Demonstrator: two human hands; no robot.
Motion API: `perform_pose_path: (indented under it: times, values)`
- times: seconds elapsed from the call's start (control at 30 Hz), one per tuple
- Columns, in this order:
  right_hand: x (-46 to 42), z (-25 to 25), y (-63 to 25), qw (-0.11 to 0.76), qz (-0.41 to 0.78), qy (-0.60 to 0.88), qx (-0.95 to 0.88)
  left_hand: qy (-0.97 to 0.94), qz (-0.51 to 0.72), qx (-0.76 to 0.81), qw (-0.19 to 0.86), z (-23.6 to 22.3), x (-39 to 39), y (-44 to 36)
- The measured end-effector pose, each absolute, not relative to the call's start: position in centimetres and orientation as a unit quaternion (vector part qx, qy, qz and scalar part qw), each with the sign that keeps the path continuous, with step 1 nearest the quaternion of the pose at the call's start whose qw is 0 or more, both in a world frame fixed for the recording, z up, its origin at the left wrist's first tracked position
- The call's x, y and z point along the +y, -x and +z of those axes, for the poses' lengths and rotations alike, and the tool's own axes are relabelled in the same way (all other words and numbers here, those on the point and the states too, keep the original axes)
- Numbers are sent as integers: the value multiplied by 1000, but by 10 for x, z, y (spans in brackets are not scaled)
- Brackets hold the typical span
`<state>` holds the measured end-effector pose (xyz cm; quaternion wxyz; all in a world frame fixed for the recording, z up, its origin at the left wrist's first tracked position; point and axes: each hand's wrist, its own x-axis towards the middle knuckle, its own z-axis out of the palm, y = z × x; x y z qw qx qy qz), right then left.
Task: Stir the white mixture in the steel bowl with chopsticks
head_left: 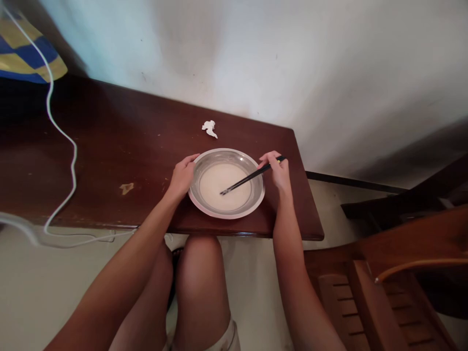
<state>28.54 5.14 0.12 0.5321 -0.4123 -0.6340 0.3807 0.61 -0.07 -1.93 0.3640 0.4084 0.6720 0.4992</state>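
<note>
A shiny metal bowl [226, 158] holding a white batter-like liquid [224, 187] sits near the front edge of a dark wooden table [120, 161]. My left hand [183, 175] grips the bowl's left rim, fingers curled over the edge. My right hand [278, 169] is closed on a pair of dark chopsticks [248, 178], whose tips dip into the white liquid near the bowl's middle.
A crumpled white scrap [209, 128] lies behind the bowl. A white cable [62, 136] runs across the table's left part and off its front edge. A blue and yellow cloth [25, 53] is at the far left. A wooden chair [383, 292] stands at the right. My knees are under the table.
</note>
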Motion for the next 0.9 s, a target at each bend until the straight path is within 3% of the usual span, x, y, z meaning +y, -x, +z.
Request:
perform_pose_path:
  times: [0.07,0.23,0.4,0.6,0.77,0.9]
  values:
    - [51,2,-284,524,369,411,-648,-417,496,672,359,-19,-1,-6]
    - [55,3,-291,609,314,440,-580,-426,484,679,350,-18,0,-4]
    - [50,4,-283,525,376,404,-648,-423,492,672,358,-18,3,-2]
    - [55,4,-289,614,316,440,-574,-421,480,688,346,-17,2,-4]
    - [51,4,-283,533,380,407,-637,-422,481,687,344,-17,2,-5]
    - [53,4,-287,580,325,425,-614,-419,485,683,350,-18,2,-5]
